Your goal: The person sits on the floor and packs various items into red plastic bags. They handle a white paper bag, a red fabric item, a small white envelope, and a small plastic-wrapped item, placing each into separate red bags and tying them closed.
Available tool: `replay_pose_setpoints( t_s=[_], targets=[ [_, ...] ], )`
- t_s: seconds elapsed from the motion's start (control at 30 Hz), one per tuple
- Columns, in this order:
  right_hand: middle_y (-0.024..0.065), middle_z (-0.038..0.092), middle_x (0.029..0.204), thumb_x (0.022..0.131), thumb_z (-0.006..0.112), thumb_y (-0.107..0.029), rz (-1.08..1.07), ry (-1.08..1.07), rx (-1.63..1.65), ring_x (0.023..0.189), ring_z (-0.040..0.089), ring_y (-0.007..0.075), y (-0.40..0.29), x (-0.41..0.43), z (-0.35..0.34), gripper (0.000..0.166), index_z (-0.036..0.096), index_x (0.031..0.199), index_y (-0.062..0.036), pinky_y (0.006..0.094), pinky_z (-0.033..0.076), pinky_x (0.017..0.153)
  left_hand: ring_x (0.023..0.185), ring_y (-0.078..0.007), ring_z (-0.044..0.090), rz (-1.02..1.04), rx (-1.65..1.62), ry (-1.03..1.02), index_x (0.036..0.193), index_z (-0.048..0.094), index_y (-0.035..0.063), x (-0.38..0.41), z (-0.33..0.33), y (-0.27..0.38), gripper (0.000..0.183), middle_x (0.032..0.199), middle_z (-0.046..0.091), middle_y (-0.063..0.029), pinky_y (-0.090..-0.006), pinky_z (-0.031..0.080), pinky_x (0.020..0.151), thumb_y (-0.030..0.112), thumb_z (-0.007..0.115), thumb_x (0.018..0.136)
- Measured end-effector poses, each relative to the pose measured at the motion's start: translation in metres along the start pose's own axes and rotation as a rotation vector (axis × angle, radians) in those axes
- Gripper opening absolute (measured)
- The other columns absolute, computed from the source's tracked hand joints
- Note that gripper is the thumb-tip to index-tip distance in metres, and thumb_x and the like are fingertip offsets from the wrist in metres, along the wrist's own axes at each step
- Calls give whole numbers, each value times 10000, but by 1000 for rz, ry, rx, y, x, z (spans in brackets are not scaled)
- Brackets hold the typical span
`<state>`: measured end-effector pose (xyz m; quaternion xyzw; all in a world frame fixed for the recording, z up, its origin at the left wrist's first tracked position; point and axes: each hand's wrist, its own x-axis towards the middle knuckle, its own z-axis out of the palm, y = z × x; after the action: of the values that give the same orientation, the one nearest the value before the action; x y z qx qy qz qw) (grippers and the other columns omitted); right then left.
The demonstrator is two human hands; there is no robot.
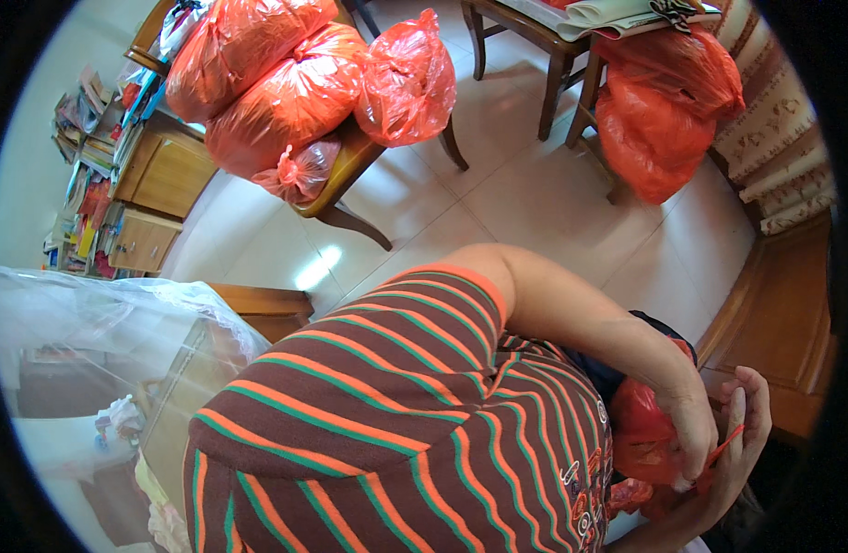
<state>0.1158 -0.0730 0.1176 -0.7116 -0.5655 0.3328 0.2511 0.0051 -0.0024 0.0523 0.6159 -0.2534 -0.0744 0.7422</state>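
In front of my body at the lower right, a red plastic bag (642,428) lies by dark cloth (597,366) at my lap. My left hand (690,435) reaches down over it with bent fingers. Something small and whitish shows at those fingertips, too blurred to name. My right hand (738,432) comes up from below with its fingers raised, and a red edge of the bag passes between them. The bag's contents are hidden. My striped shirt (369,387) fills the middle of the view.
Several stuffed red plastic bags (286,104) rest on a wooden chair (351,162). More red bags (662,131) hang by another wooden chair (559,76). Books and papers (92,186) crowd the left wall near wooden cabinets (165,169). A curtain (776,152) and wooden panel (776,311) stand at right.
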Motion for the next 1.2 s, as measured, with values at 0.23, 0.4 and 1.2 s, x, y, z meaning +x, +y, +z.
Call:
replay_pose_setpoints(
  t_s=[0.23, 0.4, 1.2],
  targets=[
    [55, 527, 861, 928, 479, -174, -93, 207, -34, 784, 523, 115, 5, -26, 4, 168, 527, 1004, -32, 235, 430, 673, 683, -242, 587, -282, 448, 367, 843, 615, -22, 14, -16, -24, 286, 783, 620, -145, -368, 440, 565, 250, 530, 862],
    [60, 536, 854, 927, 485, -160, -251, 368, -132, 772, 533, 121, -3, -52, 19, 155, 536, 989, -27, 235, 433, 669, 661, -210, 588, -349, -65, 787, 846, 612, -39, -5, -14, 6, 255, 721, 622, -130, -359, 433, 561, 208, 547, 853],
    [12, 566, 1000, 863, 602, -129, -173, 126, 969, 915, 526, 82, 54, -41, 56, 241, 536, 1058, -3, 236, 433, 820, 662, -177, 475, 636, 1635, 485, 640, 490, 86, -16, -9, 2, 128, 738, 449, -40, -317, 355, 586, 167, 578, 688]
  ],
)
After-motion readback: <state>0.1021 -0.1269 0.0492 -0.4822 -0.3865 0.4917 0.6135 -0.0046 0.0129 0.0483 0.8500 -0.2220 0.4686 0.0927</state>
